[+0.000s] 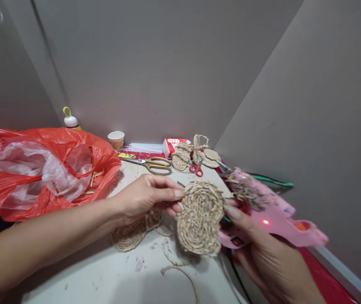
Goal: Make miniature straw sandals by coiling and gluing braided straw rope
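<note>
A sole-shaped coil of braided straw cord (201, 217) is held up over the table, its flat face towards me. My left hand (155, 195) pinches its upper left edge between thumb and fingers. My right hand (259, 249) grips the opposite edge, thumb in front. Just behind the right hand lies a pink glue gun (272, 215) with a red light lit and dried glue and fibres about its nozzle. A second braided straw piece (130, 234) rests on the table, partly hidden under my left hand. Loose straw cord (183, 272) trails below the held piece.
Large scissors (157, 164) and small red-handled scissors (196, 169) lie further back. Behind them are straw pieces (181, 156), a red and white box (174, 145), glue sticks (144, 147) and a paper cup (116, 140). A red plastic bag (104, 177) fills the left. Grey walls (155, 76) enclose the table.
</note>
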Demonstrator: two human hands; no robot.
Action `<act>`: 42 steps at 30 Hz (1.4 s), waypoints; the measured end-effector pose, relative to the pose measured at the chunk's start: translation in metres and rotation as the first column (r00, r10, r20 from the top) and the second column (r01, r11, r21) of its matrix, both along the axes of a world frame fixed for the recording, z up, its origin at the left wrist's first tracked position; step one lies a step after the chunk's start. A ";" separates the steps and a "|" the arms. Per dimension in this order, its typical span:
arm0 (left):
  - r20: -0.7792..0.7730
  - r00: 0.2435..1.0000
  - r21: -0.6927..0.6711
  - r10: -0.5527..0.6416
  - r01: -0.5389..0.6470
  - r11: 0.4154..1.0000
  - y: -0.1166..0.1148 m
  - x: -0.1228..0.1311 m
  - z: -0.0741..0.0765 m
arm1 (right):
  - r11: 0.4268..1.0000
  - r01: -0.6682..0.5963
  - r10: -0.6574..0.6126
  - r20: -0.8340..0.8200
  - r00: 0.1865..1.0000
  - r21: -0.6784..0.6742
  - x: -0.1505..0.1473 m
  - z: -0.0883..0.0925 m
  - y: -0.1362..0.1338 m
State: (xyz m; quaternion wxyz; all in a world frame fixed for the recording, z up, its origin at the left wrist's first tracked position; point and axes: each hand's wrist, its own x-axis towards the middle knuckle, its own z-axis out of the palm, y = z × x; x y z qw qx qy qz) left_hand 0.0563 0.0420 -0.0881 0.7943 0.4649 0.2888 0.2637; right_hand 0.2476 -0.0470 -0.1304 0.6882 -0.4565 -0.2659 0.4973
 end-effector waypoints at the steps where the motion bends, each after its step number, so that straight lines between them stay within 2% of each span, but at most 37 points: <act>1: -0.015 1.000 0.014 -0.014 0.014 1.000 0.003 0.002 0.004 | 1.000 0.008 -0.008 0.002 1.000 0.021 0.002 0.001 0.000; 6: -0.037 0.997 0.046 -0.070 0.072 0.996 0.014 0.012 0.015 | 0.996 0.045 -0.047 0.028 0.999 0.076 0.004 0.001 0.003; 15: 0.022 0.992 -0.024 -0.125 0.125 0.992 0.019 0.010 0.004 | 0.996 0.075 -0.074 -0.033 0.997 0.048 -0.003 0.002 0.004; 24: 0.018 0.991 -0.073 -0.134 0.134 0.988 0.017 0.009 0.006 | 0.999 0.038 -0.040 -0.057 0.998 -0.037 0.001 -0.002 0.003; 32: 0.063 0.994 -0.101 -0.093 0.099 0.990 0.012 0.000 -0.009 | 1.000 -0.009 0.007 -0.116 0.993 -0.015 -0.006 0.002 0.002; 42: 0.141 0.984 -0.140 -0.107 0.126 0.982 0.007 -0.004 -0.024 | 0.996 -0.085 0.085 -0.170 0.982 0.006 -0.007 -0.002 0.001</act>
